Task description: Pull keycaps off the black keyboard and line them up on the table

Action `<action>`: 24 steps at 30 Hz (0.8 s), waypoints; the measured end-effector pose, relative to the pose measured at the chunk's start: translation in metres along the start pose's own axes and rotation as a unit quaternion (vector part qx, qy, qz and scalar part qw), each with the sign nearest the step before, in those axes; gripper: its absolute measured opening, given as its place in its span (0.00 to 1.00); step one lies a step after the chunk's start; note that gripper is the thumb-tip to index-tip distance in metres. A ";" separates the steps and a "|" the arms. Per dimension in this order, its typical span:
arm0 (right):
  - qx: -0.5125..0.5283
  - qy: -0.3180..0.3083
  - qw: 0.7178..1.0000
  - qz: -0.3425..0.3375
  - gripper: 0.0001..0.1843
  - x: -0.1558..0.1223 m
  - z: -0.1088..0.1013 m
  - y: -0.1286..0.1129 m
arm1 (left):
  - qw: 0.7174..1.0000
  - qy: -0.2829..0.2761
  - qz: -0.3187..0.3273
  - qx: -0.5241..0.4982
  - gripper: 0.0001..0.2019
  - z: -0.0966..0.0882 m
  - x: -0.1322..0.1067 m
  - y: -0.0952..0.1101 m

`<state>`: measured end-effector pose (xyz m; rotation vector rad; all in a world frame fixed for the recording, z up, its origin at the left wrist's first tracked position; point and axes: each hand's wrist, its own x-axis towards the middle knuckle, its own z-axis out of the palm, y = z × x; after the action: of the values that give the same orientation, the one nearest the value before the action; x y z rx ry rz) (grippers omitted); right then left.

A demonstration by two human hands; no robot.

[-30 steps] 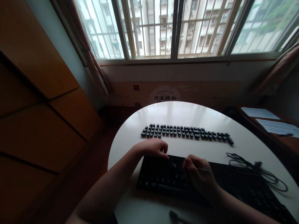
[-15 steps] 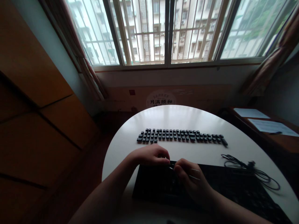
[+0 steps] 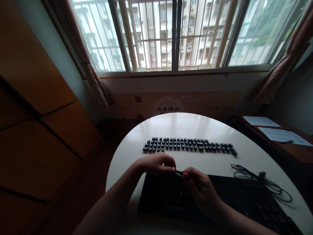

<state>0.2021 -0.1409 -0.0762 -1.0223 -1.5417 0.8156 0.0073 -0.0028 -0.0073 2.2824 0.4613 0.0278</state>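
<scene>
Over the black keyboard [image 3: 166, 199], my right hand [image 3: 201, 189] is closed round a thin wire tool that looks like a keycap puller [image 3: 203, 185]; its pale wires stick out past the fingers. A small dark piece with a silvery glint [image 3: 179, 172] shows between my two hands. My left hand [image 3: 158, 163] pinches at the far end of it with thumb and fingertips; what lies in that pinch is too small to make out. Loose black keycaps [image 3: 183, 143] lie in rows on the white table, beyond my hands.
A coiled black cable [image 3: 262, 178] lies on the round white table [image 3: 186, 124] at the keyboard's right. Papers [image 3: 281, 135] and a pen rest on a brown side table at the right. A wooden cabinet [image 3: 53, 130] stands at the left, with a barred window [image 3: 176, 36] ahead.
My left hand has drawn slightly left, so more of the small dark piece shows between my hands. My right hand stays nearly in place, and the view has shifted a little.
</scene>
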 end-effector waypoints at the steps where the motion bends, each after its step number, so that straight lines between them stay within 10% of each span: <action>1: 0.000 0.000 1.000 -0.001 0.16 0.000 0.000 0.000 | 1.000 0.002 -0.001 -0.004 0.08 0.000 0.000 0.000; 24: -0.021 -0.004 1.000 -0.011 0.17 0.000 -0.001 -0.001 | 0.988 0.135 -0.069 -0.023 0.06 -0.004 -0.002 -0.019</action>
<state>0.2029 -0.1410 -0.0750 -1.0305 -1.5807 0.7764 -0.0016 0.0110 -0.0182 2.2043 0.7496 0.2787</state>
